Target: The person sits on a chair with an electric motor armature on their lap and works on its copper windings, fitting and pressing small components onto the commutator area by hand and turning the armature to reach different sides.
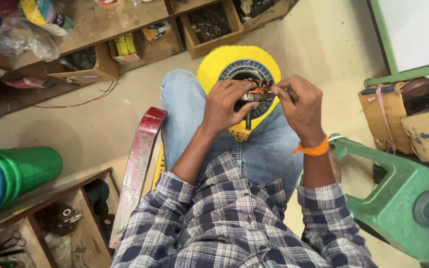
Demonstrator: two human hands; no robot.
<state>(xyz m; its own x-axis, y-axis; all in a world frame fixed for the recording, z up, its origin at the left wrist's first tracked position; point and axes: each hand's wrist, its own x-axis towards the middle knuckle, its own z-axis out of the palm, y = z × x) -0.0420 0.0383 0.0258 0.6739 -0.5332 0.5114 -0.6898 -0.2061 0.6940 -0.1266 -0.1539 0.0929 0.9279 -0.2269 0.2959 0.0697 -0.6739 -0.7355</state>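
The copper-wound stator is gripped by the left hand and pinched by the right hand over the yellow housing; winding work is judged unfinished.

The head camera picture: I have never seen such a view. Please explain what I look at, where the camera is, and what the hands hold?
The camera sits on a person's head and looks down at the lap. The person wears a checked shirt and blue jeans. The left hand and the right hand together hold a small round metal part with copper-coloured wire. Under it, on the knees, rests a round yellow plastic housing. A green plastic stool stands at the right; wooden shelves with boxes are ahead.
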